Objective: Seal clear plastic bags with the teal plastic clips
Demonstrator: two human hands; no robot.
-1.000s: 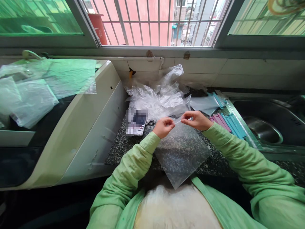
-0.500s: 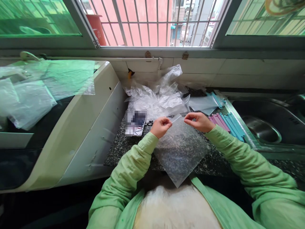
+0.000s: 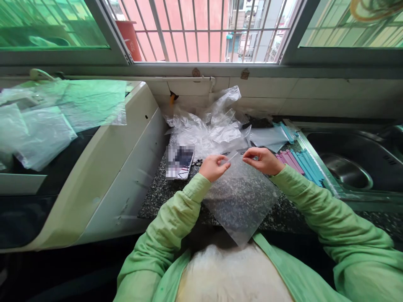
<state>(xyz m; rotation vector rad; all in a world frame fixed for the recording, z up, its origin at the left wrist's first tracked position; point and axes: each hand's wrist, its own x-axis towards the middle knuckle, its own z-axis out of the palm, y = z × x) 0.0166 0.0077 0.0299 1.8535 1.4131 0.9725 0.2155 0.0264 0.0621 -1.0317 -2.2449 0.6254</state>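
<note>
A clear flat plastic bag hangs at a slant in front of me, one lower corner reaching past the counter edge towards my body. Near its upper corner is a narrow whitish strip. My left hand has thumb and forefinger at the lower end of this strip, holding the bag there. On the other side, my right hand is closed in a pinch at the bag's upper edge; the exact contact of its fingertips is hard to see. The speckled dark counter shows through the bag.
Crumpled clear plastic lies behind my hands. A phone rests left of them. Pink strips and blue strips lie beside the sink at right. A large white appliance with plastic sheets stands at left.
My left hand has turned slightly, its thumb and forefinger spreading a little at the strip. The bag's lower corner has swung to the right. My right hand has barely moved.
</note>
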